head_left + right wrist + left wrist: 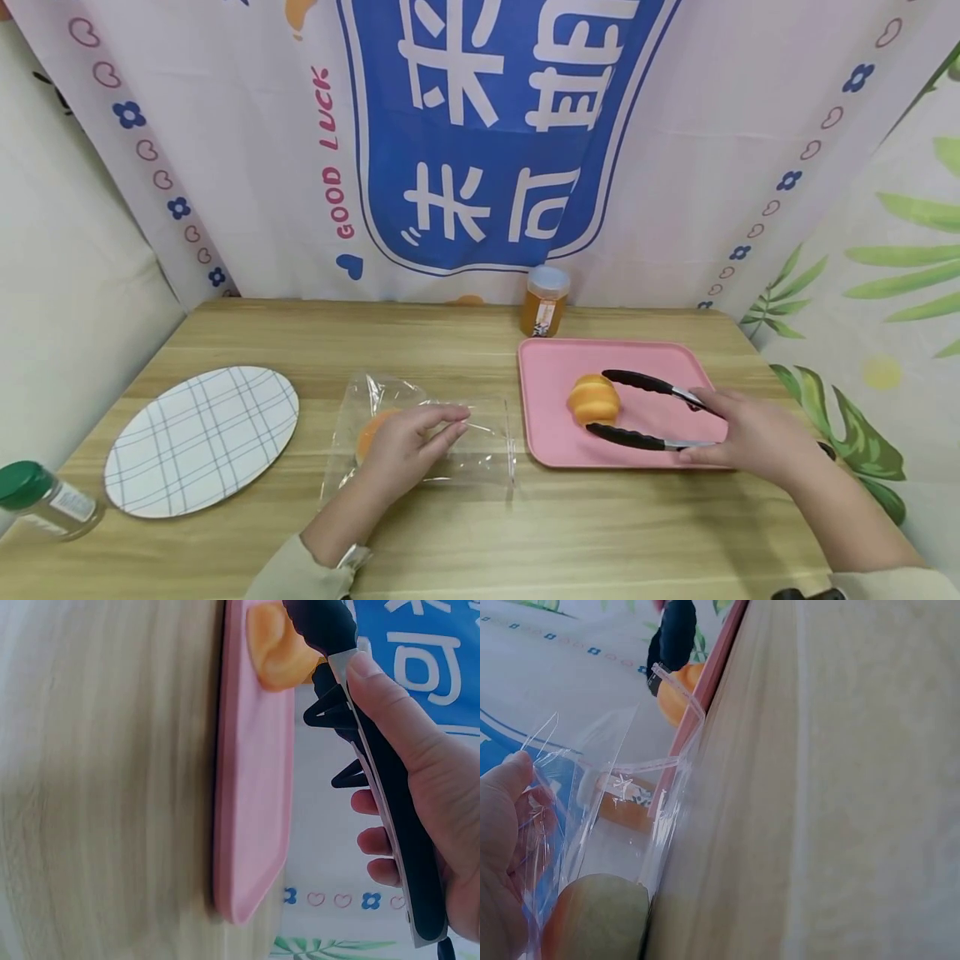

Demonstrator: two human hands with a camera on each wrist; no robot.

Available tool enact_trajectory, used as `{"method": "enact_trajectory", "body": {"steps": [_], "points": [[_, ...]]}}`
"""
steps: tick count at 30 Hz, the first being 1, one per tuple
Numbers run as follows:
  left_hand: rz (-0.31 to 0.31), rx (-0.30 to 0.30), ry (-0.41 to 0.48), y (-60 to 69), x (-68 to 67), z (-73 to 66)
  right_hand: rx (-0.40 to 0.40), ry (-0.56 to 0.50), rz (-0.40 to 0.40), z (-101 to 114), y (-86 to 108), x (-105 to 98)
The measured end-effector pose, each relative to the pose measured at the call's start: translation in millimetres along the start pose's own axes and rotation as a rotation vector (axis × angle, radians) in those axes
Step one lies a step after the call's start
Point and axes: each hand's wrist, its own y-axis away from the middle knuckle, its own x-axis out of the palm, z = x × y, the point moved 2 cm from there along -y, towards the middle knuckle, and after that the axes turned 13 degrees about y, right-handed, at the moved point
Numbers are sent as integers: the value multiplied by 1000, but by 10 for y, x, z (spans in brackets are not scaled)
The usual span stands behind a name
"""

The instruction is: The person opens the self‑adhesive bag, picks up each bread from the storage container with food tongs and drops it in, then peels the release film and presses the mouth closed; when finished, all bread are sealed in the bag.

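The left hand point(412, 442), thumb and fingertips nearly together, pinches one clear plastic bag point(483, 454) holding one orange round piece point(368, 432); the right hand point(750, 429), fingers curled, grips one pair of tongs point(637, 437), arms spread either side of one bread roll point(594, 402) on one pink tray point(551, 367) towards the bench's point(637, 533) right edge. One amber jar point(545, 304) stands by the back edge; one checked plate point(202, 442) and one green-lidded shaker point(48, 500) sit near the left.

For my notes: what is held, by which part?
Right hand: black-and-silver tongs, by the handles. Left hand: clear plastic bag, by its upper layer.
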Motion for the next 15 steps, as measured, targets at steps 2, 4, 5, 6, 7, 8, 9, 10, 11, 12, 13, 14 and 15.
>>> {"method": "enact_trajectory", "body": {"steps": [2, 4, 5, 6, 7, 8, 9, 10, 11, 12, 13, 14, 15], "points": [[-1, -2, -7, 0, -3, 0, 8, 2, 23, -31, -8, 29], [2, -6, -13, 2, -7, -5, 14, -1, 43, -53, -21, 57], [4, -9, -15, 3, -8, -6, 13, 0, 51, -63, -29, 71], [6, -11, -16, 4, -8, -6, 17, -2, 59, -70, -37, 85], [8, -11, -17, 3, -7, -5, 21, -5, 64, -77, -45, 98], [9, -11, -16, 3, -6, -4, 24, -8, 67, -81, -51, 110], [10, -12, -15, 2, -6, -5, 25, -10, 68, -84, -57, 121], [11, -12, -14, 2, -5, -3, 26, -14, 68, -86, -61, 131], [11, -11, -13, 2, -5, -4, 28, -17, 65, -87, -64, 137], [11, -12, -12, 2, -5, -3, 32, -25, 63, -84, -66, 143], [12, -10, -10, 1, -5, -2, 32, -32, 60, -82, -66, 143], [13, -11, -8, 0, -5, -2, 31, -37, 56, -80, -65, 142], [13, -12, -8, 0, -6, -2, 29, -42, 53, -77, -63, 140]]}}
